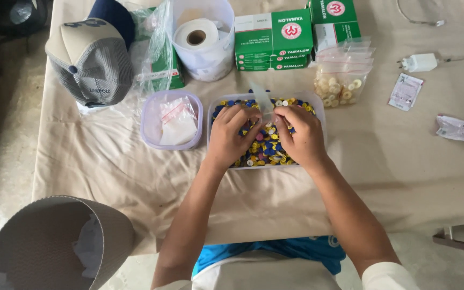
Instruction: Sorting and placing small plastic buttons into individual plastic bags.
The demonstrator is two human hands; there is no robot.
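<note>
Head view, looking down on a counter [404, 161] covered with a beige cloth. Both hands are inside a clear rectangular tub [318, 107] filled with small round caps [267, 147], mostly yellow and blue, a few pink and white. Left hand [231, 134]: knuckles up, fingers curled, fingertips meeting the right hand's at the middle of the tub. Right hand [299, 134]: same posture, fingers bent inward. Between the two sets of fingertips stands a small clear plastic bag [263, 99], upright, its top rising toward the far rim of the tub; both hands pinch its lower part, and the caps lie directly under and around the palms. Whether any caps are held inside the fingers cannot be told. Just left of the tub, nearly touching it, sits a smaller rounded clear container [151, 126] holding folded clear bags with red strips. Beyond the tub, at the far edge: stacked green and white boxes [273, 40], a clear bin [210, 64] with a roll of white paper [195, 35] in it, and a stack of zip bags [342, 80], the lowest showing pale yellow rings. A grey and navy cap [89, 59] lies at far left. To the right, well apart from the hands: a white charger plug [420, 62] with cable, and two small crumpled packets [405, 91]. A grey round bin [38, 247] stands on the floor at near left.
</note>
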